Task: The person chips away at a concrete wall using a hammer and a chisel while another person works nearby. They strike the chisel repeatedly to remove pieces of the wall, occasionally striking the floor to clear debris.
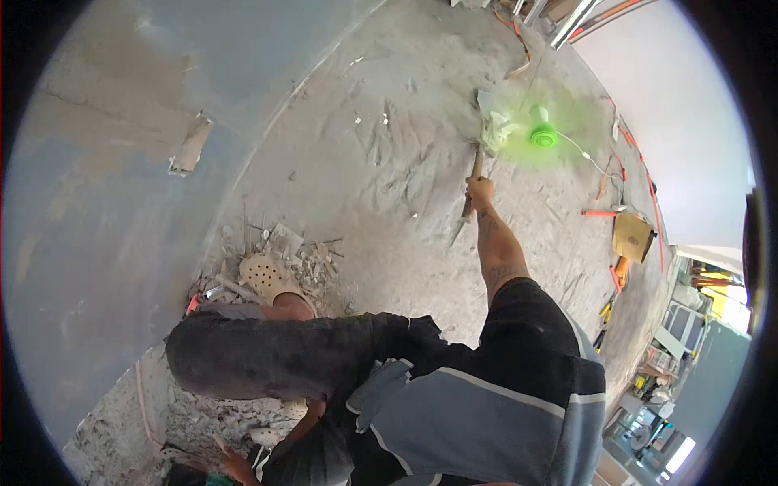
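the right hand (480, 191), at one o'clock from the picture's centre, is closed in a fist round the shaft of a wooden-handled tool (476, 166). the arm is stretched out away from the body. the tool's pale head points on toward twelve o'clock, touching or just above the scraped concrete floor (381, 162); its shape is lost in a green glow. the left hand (235, 466) hangs low at seven o'clock, half cut off by the edge, and it cannot be told whether it is open or closed.

just beside the tool's head, at one o'clock, sits a bright green device (542, 134), with a white cable (590, 159) trailing off toward two o'clock. a foot in a beige perforated clog (266, 276) stands on a heap of rubble (304, 251) at nine o'clock, against a grey-blue wall (121, 162).

risks, as a judgement: a wide stroke could knock the green device or snag its cable, since both lie so near the head. the rubble holds loose chunks and thin rods, so the clog could slip or be pierced.

no brand, label or writing can be read.
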{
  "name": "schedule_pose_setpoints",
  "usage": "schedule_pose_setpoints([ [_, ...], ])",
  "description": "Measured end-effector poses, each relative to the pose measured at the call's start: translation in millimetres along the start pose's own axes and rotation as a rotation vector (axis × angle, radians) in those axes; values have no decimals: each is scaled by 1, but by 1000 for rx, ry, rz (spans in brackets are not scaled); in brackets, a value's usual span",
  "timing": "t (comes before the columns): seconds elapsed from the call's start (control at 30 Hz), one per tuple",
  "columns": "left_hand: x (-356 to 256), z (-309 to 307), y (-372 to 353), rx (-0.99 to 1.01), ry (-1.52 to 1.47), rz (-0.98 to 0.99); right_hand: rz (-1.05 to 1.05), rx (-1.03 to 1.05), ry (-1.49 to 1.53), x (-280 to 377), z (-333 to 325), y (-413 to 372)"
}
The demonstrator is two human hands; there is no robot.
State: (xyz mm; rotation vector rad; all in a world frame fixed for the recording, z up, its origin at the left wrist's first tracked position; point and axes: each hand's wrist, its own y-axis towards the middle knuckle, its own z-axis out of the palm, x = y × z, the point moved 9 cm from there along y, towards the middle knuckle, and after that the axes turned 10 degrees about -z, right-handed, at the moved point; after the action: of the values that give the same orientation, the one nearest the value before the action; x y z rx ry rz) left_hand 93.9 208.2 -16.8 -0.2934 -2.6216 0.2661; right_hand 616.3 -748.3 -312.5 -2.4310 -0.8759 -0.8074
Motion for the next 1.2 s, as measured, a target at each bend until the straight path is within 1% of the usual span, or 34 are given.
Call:
schedule_pose_setpoints([
  [0.07, 0, 4, 0, 80, 0, -41, 16, -10, 25, 8, -1, -9],
  [0.17, 0, 12, 6, 120, -23, 8, 8, -38, 60, 10, 0, -21],
  [0.2, 0, 10, 7, 56, -42, 12, -16, -56, 73, 14, 2, -22],
  [0.23, 0, 8, 7, -7, -60, 16, -17, -52, 75, 5, 11, -16],
  [0.27, 3, 12, 10, -8, -60, 12, -99, -100, -16, -6, 16, -6],
  [0.3, 7, 20, 19, -2, -35, 48, -180, -149, -107, -9, 18, -1],
  [0.33, 8, 25, 25, 5, -9, 85, -179, -147, -108, -5, 18, -3],
  [0.4, 15, 31, 33, 10, 20, 112, -238, -176, -207, 6, 17, -11],
  [0.47, 17, 35, 32, 18, 51, 141, -217, -179, -218, 11, 17, -15],
  [0.53, 15, 23, 26, -94, -84, 121, -201, -187, -223, 10, 18, -15],
  [0.57, 14, 22, 23, -94, -83, 120, -181, -184, -204, 9, 19, -15],
  [0.63, -1, 9, 8, -56, -44, 94, -161, -181, -185, 12, 19, -17],
  [0.7, 2, 17, 18, -31, 15, 67, -112, -141, -72, 14, 20, -20],
  [0.77, 8, 22, 21, -8, 76, 40, -131, -151, -84, 20, 19, -22],
  [0.83, -11, 2, 5, -67, 2, 135, -149, -160, -95, 31, 15, -29],
  [0.9, -7, 8, 15, -62, 42, 123, -162, -160, -96, 49, 6, -40],
  [0.97, 7, 25, 33, -58, 81, 112, -169, -165, -98, 27, 15, -29],
  [1.0, 15, 34, 43, -80, 94, 137, -177, -169, -99, 19, 17, -25],
  [1.07, 15, 33, 46, -105, 109, 163, -196, -175, -105, 37, 7, -37],
  [1.13, 5, 33, 39, -15, 321, 184, -215, -179, -107, 42, 5, -40],
  [1.17, -2, 27, 34, -19, 322, 185, -234, -194, -134, 41, 6, -38],
  [1.2, -10, 15, 25, -9, 291, 131, -254, -208, -161, 40, 7, -36],
])
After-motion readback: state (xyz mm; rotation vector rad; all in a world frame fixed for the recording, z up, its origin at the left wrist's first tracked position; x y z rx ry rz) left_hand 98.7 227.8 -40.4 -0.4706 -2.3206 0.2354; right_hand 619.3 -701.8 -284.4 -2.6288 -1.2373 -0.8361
